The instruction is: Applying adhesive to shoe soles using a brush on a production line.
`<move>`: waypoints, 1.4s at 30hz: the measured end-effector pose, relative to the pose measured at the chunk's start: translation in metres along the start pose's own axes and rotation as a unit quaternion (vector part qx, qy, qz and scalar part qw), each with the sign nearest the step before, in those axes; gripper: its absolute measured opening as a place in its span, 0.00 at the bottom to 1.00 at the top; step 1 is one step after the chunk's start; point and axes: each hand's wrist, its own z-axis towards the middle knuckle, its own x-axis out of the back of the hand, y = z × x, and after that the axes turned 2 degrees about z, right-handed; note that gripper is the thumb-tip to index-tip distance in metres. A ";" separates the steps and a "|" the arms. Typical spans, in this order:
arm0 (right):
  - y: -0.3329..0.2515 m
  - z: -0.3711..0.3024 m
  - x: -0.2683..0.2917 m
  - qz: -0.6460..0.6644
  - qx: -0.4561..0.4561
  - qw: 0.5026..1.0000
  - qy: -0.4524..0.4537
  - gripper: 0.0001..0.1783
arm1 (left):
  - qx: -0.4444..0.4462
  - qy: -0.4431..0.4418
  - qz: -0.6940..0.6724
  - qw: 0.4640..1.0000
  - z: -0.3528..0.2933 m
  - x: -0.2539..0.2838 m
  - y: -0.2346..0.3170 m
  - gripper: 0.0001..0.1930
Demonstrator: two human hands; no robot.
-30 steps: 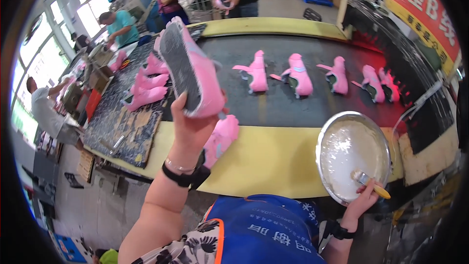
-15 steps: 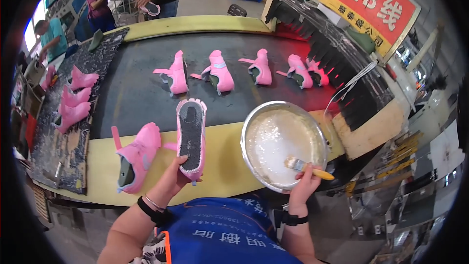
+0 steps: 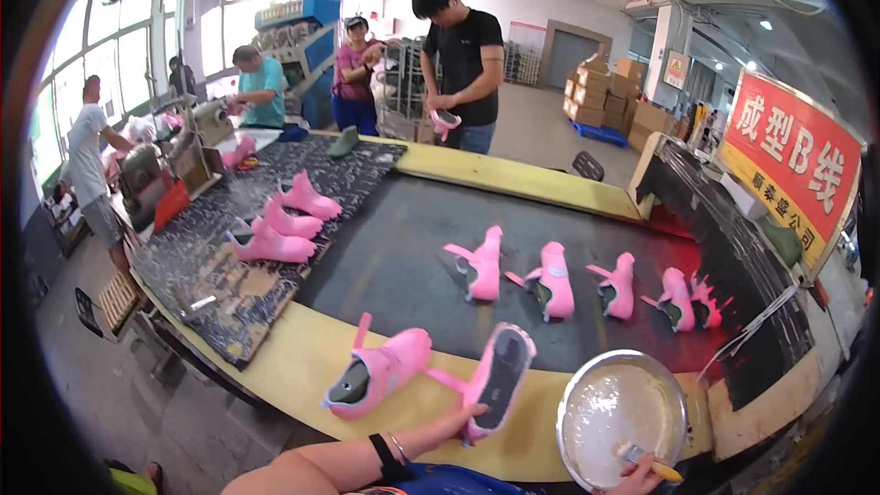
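My left hand (image 3: 456, 423) grips a pink shoe upper (image 3: 477, 391) by its heel end, with the dark grey sole side facing up toward me. In my right hand (image 3: 639, 478), at the lower edge of the view, is a paintbrush (image 3: 667, 472) with a yellow handle. Its bristles dip into the whitish liquid in a round metal basin (image 3: 679, 403). Left of the held upper, another pink shoe upper (image 3: 390, 371) stands on the yellow table edge (image 3: 275, 362), with a dark green last inside and its strap sticking up.
Several pink uppers (image 3: 555, 284) stand in a row on the dark conveyor belt (image 3: 412, 238), some under red light at its right end. More pink uppers (image 3: 275, 240) lie on a worn black board (image 3: 202, 261) at left. Across the belt, a person (image 3: 466, 64) handles another upper; other people work behind.
The head view has lifted and turned left, so the table sits lower and more of the room shows. The held upper now leans to the right. The brush stays in the basin.
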 end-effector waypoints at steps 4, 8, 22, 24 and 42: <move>0.003 -0.004 -0.003 0.009 0.012 1.000 0.019 0.19 | -0.028 -0.013 0.036 0.999 -0.003 0.002 0.000 0.28; 0.011 -0.002 -0.001 0.032 0.016 0.999 0.018 0.08 | -0.026 -0.020 0.020 0.999 0.000 0.005 -0.001 0.28; 0.015 -0.003 0.002 -0.008 0.024 0.999 -0.020 0.08 | 0.135 -0.054 -0.208 0.967 -0.046 0.020 0.085 0.26; 0.016 -0.004 0.000 -0.011 0.020 0.999 -0.022 0.08 | 0.095 -0.024 -0.157 0.983 -0.065 0.027 0.121 0.25; 0.020 -0.004 -0.006 -0.003 0.006 1.000 -0.010 0.06 | 0.088 0.291 0.060 0.951 0.093 0.174 0.252 0.17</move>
